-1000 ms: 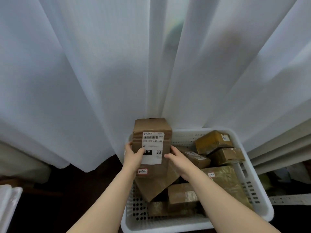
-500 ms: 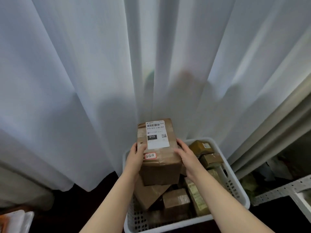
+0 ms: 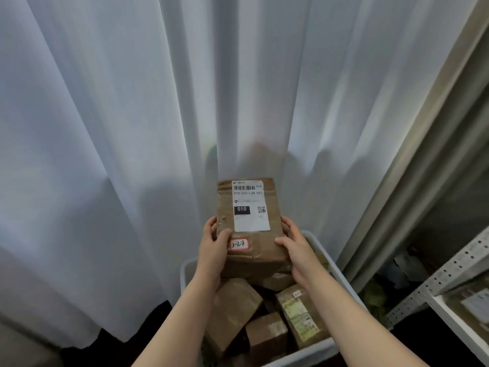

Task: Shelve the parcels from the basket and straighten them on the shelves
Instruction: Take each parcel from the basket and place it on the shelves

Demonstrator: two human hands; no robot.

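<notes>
Brown paper parcel [image 3: 248,229], taped, is held above the white basket [image 3: 186,274], clear of the load beneath it. Its labelled face is turned toward the camera.

Left hand [image 3: 213,250]: clasps the parcel's left edge. The thumb lies on the front face just beside a small red-bordered sticker [image 3: 239,244] marked 3-2-8, and the fingers are wrapped round the side.

Right hand [image 3: 296,250]: clasps the right edge. The thumb lies low across the front face and the fingers are curled round the side. Both forearms are bare.

White shipping label [image 3: 250,207] on the upper front: barcode, the line 010-010-L30-551, a black block reading 010, and a small QR code.

Basket contents below the arms:
- a large tilted brown parcel [image 3: 232,311] at left
- a small square box [image 3: 267,335] in front
- a long packet with a greenish label [image 3: 299,316] at right

These lie jumbled and touch one another.

Pale sheer curtain [image 3: 105,128] hangs in folds behind everything, and its hem ends above a dark floor. At the far right is a grey perforated metal shelf frame [image 3: 449,271]. A blurred package [image 3: 473,303] lies on its white board.
</notes>
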